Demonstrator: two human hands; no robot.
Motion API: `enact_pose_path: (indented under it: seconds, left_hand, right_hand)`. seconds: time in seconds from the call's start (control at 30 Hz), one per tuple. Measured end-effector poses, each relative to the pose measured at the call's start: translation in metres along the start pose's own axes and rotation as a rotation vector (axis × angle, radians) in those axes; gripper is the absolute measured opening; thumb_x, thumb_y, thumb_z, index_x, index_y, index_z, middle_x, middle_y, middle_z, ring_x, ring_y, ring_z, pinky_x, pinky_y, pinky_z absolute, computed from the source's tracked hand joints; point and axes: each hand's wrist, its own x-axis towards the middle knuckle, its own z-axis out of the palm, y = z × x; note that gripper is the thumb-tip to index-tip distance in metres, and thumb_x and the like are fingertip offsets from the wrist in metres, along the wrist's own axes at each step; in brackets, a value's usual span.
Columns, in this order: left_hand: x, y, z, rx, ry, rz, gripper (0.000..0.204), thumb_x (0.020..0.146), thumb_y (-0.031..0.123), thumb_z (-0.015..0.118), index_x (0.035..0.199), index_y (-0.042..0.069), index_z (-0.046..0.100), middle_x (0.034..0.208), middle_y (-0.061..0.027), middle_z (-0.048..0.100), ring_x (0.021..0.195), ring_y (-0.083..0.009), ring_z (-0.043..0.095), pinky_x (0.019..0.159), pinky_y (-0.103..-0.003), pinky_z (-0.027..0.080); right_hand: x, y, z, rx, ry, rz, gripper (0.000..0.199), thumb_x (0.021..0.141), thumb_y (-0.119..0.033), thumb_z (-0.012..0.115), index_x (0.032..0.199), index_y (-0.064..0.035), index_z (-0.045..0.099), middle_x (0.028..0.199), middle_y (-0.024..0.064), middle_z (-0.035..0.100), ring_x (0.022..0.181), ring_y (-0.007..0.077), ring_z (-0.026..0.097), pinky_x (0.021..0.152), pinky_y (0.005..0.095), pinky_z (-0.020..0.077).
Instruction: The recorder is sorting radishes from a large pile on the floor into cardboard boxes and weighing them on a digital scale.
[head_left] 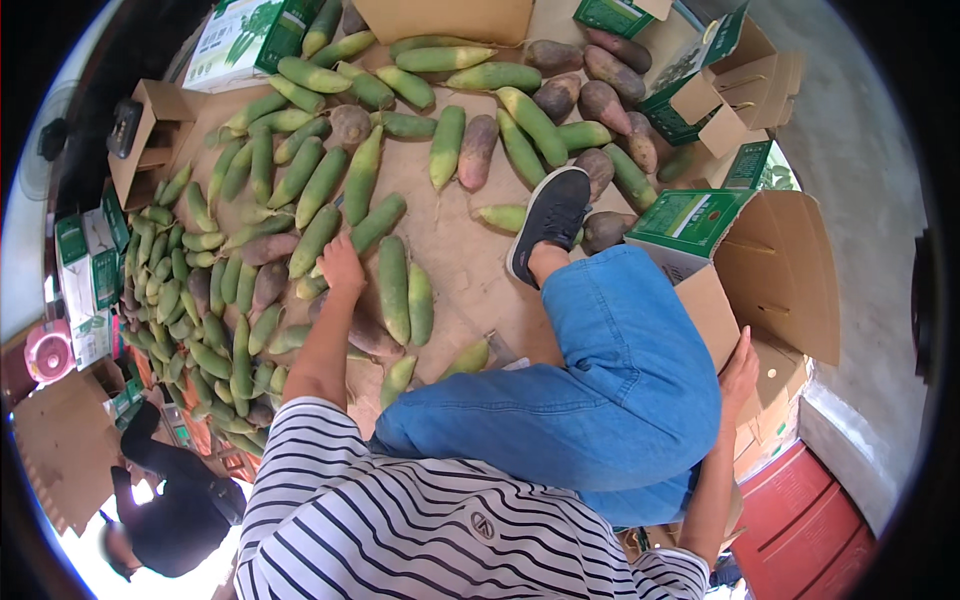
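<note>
Your left hand (341, 265), well to the left of the black sneaker (553, 215) and a little nearer your body, is down among the produce with its fingers bent. The green radish (315, 240) lies just beside it, on the hand's far-left side, with its long axis slanting much like the sneaker's: the far end leans to the right and the near end points back toward you. Whether your fingers close on it or only rest against it, you cannot tell from this view, as the fingertips are partly lost against the radishes. Your right hand (740, 370), right of the sneaker and nearer you, is at the side of the open carton (708, 310); its grip is unclear too. Of the two, your left is plainly nearer the radish.
</note>
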Motion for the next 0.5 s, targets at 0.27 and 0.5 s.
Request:
enact_pose_path:
  seconds: [0.27,0.5]
  left_hand:
    - [-0.023,-0.008,0.028,-0.842,-0.077,0.011,0.043,0.074,0.028,0.073,0.104,-0.001,0.063,0.091,-0.0194,0.067,0.079,-0.033,0.065,0.073,-0.039,0.051]
    - [-0.095,0.108,-0.116,-0.994,-0.001,0.51,0.046,0.075,0.015,0.071,0.115,-0.002,0.057,0.098,-0.0164,0.062,0.092,-0.0293,0.061,0.079,-0.035,0.048]
  right_hand:
    - [0.012,-0.01,-0.012,0.101,-0.067,0.013,0.117,0.044,-0.018,0.089,0.145,-0.0063,0.03,0.123,0.0171,0.051,0.11,0.0362,0.049,0.094,0.0453,0.0394]
    - [0.006,-0.002,-0.018,0.121,-0.042,0.021,0.117,0.044,-0.017,0.089,0.145,-0.0081,0.031,0.119,0.0147,0.05,0.106,0.033,0.05,0.091,0.044,0.04]
